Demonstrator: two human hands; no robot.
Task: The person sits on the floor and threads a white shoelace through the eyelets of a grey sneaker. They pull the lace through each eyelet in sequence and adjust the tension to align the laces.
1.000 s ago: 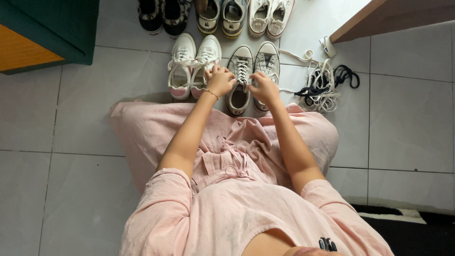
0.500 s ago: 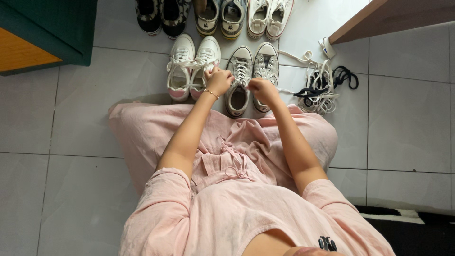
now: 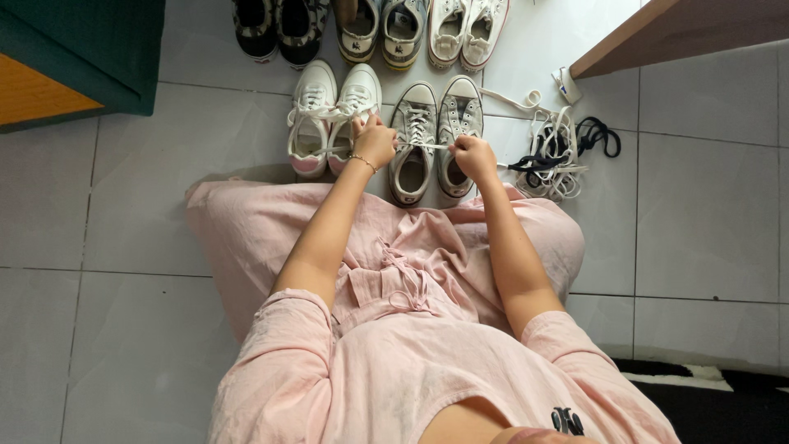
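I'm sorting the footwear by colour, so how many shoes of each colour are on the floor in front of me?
White shoes with pink heels: 2
Grey shoes, the left one being laced by left hand and right hand: 2
Black patterned shoes: 2
Grey-and-tan shoes: 2
White shoes: 2
Total: 10

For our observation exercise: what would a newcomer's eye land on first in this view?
Two hands, left hand and right hand, pull a white lace taut across a grey sneaker at centre. Around it stand rows of shoes, with white sneakers to the left and a pile of loose laces to the right on the tiled floor.
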